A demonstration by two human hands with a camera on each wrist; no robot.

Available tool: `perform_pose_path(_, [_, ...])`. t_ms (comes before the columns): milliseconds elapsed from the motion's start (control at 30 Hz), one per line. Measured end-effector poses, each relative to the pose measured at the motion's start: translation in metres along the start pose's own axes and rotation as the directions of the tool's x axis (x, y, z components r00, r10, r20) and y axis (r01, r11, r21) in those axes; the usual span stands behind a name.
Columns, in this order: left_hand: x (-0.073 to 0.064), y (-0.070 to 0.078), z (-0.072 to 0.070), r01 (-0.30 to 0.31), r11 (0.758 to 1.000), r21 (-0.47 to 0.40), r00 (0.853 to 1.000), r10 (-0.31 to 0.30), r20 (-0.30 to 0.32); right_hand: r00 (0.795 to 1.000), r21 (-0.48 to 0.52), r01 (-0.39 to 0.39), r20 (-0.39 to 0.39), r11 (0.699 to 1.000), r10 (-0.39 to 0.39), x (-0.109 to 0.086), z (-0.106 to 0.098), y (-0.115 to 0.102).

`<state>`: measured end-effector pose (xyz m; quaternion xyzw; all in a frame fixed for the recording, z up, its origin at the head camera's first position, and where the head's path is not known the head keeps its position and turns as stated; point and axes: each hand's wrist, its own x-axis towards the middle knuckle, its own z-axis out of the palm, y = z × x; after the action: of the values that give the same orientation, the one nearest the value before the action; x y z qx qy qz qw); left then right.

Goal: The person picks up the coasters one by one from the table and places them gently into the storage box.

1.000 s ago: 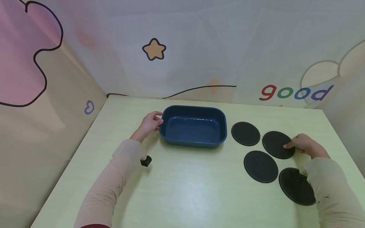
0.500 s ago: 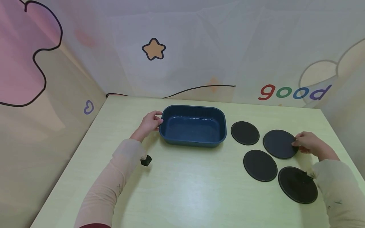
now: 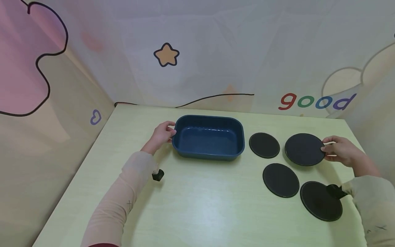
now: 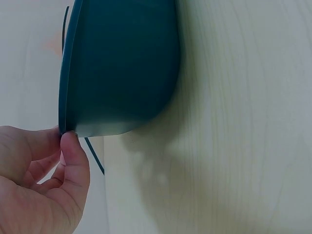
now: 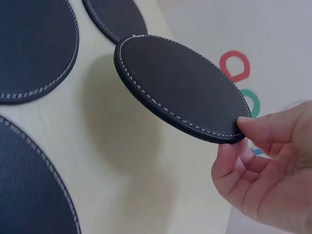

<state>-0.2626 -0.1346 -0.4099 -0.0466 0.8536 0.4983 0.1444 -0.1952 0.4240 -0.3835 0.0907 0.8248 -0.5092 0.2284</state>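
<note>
A deep blue rectangular dish [image 3: 210, 137] stands toward the back of the table. My left hand [image 3: 162, 133] pinches its left rim between thumb and fingers, as the left wrist view shows up close. On the right side, my right hand [image 3: 342, 150] pinches the edge of a round black coaster [image 5: 183, 87] with pale stitching. That coaster is lifted above the table, and its shadow falls below it. Three more black coasters lie flat: one beside the dish [image 3: 264, 145], one nearer the front [image 3: 280, 180], and one under my right wrist [image 3: 319, 202].
The pale wooden table [image 3: 197, 202] ends at a printed cloth backdrop [image 3: 210, 61] behind the dish. Cloth also hangs at the left and right sides. A small black block [image 3: 158, 175] sits at my left cuff, and another [image 3: 336, 191] at my right cuff.
My right hand has gone from touching the coaster on the table to pinching its right edge and raising it. The left hand and the dish have stayed in place.
</note>
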Motion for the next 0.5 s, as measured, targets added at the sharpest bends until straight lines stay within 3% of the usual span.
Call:
perform_pose_path(267, [0.001,-0.002,0.000,-0.013,1.000,0.013,1.000,0.013,-0.003,0.997,0.111,0.076,0.007,0.991,-0.077,-0.001,0.007,-0.022])
perform_pose_path(500, [0.003,-0.004,0.000,-0.021,1.000,0.014,1.000,0.021,-0.004,0.988,0.281,0.138,0.023,0.950,-0.151,0.000,0.024,-0.049])
